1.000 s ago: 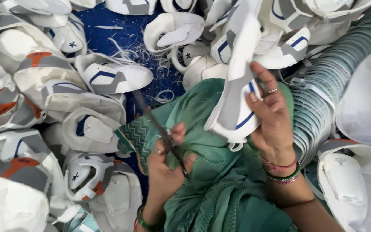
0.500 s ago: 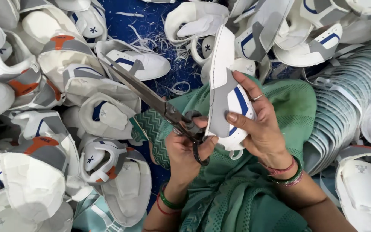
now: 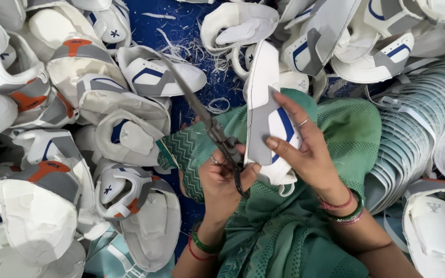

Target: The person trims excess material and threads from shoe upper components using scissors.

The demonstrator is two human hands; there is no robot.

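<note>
My left hand point(image 3: 222, 180) grips the handles of long dark scissors point(image 3: 202, 110), whose blades lie together and point up and to the left. My right hand point(image 3: 310, 154) holds a white, grey and blue shoe upper point(image 3: 263, 103) upright over my lap, thumb on its front and fingers behind. The scissor handles sit right beside the upper's lower edge. Green cloth point(image 3: 351, 128) covers my lap under both hands. Bangles circle both wrists.
Heaps of white shoe uppers with grey, blue and orange patches point(image 3: 78, 103) surround me on the left and top. A stack of pale curved pieces point(image 3: 418, 134) rises at the right. White thread scraps litter the blue sheet point(image 3: 191, 25) ahead.
My right hand has brought the shoe upper down closer to my lap and against the scissors. My left hand with the scissors has risen a little to meet it.
</note>
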